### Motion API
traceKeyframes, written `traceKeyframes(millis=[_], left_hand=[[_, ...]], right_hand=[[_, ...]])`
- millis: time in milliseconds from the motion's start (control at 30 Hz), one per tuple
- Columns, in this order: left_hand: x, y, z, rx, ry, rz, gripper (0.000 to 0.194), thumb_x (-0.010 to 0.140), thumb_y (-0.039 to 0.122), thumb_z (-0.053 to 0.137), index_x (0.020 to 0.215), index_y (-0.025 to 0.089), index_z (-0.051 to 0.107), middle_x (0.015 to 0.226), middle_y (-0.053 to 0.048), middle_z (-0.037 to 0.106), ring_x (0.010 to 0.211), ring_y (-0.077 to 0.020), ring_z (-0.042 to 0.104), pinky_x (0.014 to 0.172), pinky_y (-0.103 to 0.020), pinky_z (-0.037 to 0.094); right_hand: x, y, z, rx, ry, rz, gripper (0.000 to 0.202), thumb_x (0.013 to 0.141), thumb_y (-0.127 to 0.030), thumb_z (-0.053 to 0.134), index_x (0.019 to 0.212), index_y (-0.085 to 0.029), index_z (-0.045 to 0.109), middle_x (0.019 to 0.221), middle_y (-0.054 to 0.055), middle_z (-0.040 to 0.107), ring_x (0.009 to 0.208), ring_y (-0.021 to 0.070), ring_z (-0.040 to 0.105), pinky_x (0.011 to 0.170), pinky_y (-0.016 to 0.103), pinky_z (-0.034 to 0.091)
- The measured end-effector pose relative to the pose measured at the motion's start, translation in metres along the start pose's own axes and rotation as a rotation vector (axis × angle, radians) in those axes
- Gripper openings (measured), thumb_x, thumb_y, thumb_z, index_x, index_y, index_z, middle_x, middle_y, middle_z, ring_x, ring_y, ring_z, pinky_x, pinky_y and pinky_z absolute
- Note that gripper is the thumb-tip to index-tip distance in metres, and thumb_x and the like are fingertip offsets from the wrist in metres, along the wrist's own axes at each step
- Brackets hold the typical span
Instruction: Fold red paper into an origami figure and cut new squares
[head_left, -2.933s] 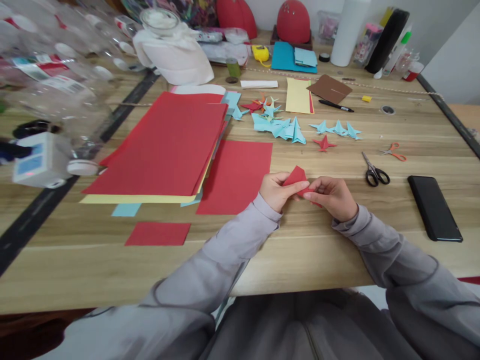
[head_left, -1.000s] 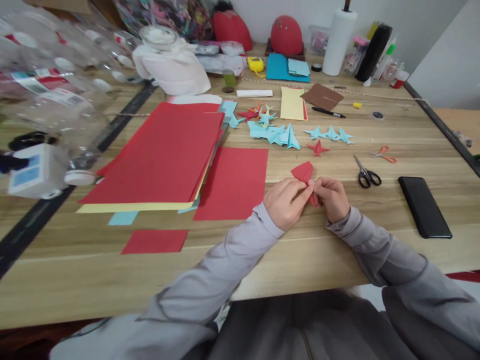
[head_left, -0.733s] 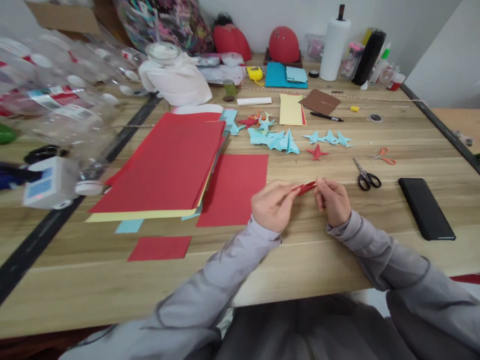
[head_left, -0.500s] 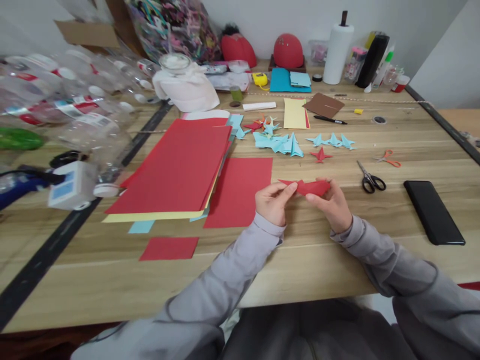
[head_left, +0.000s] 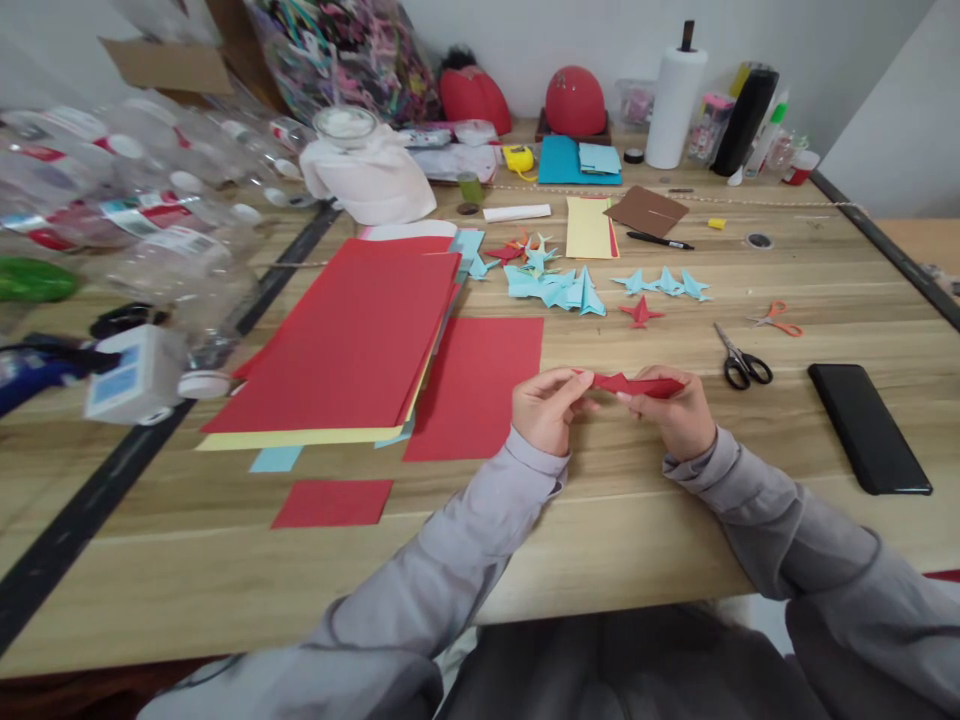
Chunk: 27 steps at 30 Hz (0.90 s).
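Note:
Between my two hands is a folded piece of red paper [head_left: 651,385], held just above the table. My left hand [head_left: 547,408] pinches its left end between thumb and fingers. The right part of the paper is gripped by my right hand [head_left: 681,415], the thumb lying along its lower edge. Beyond my hands sit a finished-looking red paper crane [head_left: 640,311] and several light-blue paper cranes [head_left: 667,282]. A flat red sheet [head_left: 487,390] lies on the table left of my left hand.
A stack of red sheets [head_left: 352,340] and a small red rectangle [head_left: 332,503] lie to the left. Black-handled scissors [head_left: 741,360], orange scissors [head_left: 780,319] and a black phone [head_left: 868,428] are on the right. Plastic bottles [head_left: 172,260] crowd the far left.
The red folded paper has turned so it shows narrower, edge-on. My right hand has shifted slightly right and its fingers have closed more around the paper; my left hand stays about where it was.

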<state>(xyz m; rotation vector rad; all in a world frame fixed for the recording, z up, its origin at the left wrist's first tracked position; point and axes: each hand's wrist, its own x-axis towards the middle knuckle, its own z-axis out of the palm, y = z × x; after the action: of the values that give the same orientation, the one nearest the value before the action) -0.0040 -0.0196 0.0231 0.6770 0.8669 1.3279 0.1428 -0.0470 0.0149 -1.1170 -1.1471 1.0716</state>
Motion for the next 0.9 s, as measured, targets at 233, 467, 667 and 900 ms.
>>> traceKeyframes(millis=[233,467,667,900], left_hand=[[0.005,0.007,-0.006,-0.019,-0.066,-0.093,0.027,0.043,0.031,0.087,0.056,0.016,0.068,0.058,-0.002,0.066,0.057,-0.0124,0.062,0.043,-0.020,0.049],[0.014,0.006,-0.016,0.143,-0.221,0.095,0.036,0.058,0.037,0.082,0.088,0.018,0.072,0.090,-0.008,0.071,0.075,-0.0158,0.066,0.058,-0.025,0.056],[0.011,0.001,-0.022,0.463,-0.547,0.337,0.029,0.067,0.027,0.079,0.094,0.017,0.073,0.099,-0.011,0.067,0.086,-0.0176,0.065,0.066,-0.025,0.056],[0.007,0.004,-0.020,0.602,-0.497,0.550,0.022,0.075,0.025,0.073,0.096,0.020,0.073,0.094,-0.009,0.068,0.086,-0.0164,0.064,0.069,-0.026,0.053]], right_hand=[[0.000,-0.004,0.001,0.002,-0.002,0.039,0.023,0.060,-0.031,0.082,0.056,-0.017,0.064,0.050,-0.002,0.059,0.044,0.0089,0.050,0.045,0.024,0.041],[0.001,-0.001,-0.002,-0.034,-0.005,0.003,0.025,0.060,-0.034,0.082,0.058,-0.018,0.062,0.049,-0.002,0.058,0.045,0.0097,0.051,0.045,0.024,0.041],[0.000,-0.004,-0.002,-0.075,-0.045,0.030,0.031,0.057,-0.037,0.084,0.073,-0.018,0.066,0.053,-0.003,0.062,0.044,0.0110,0.054,0.046,0.025,0.045],[0.000,-0.003,-0.002,-0.082,-0.037,-0.026,0.058,0.055,-0.036,0.086,0.104,-0.021,0.058,0.073,-0.001,0.068,0.060,0.0141,0.061,0.061,0.029,0.051]])
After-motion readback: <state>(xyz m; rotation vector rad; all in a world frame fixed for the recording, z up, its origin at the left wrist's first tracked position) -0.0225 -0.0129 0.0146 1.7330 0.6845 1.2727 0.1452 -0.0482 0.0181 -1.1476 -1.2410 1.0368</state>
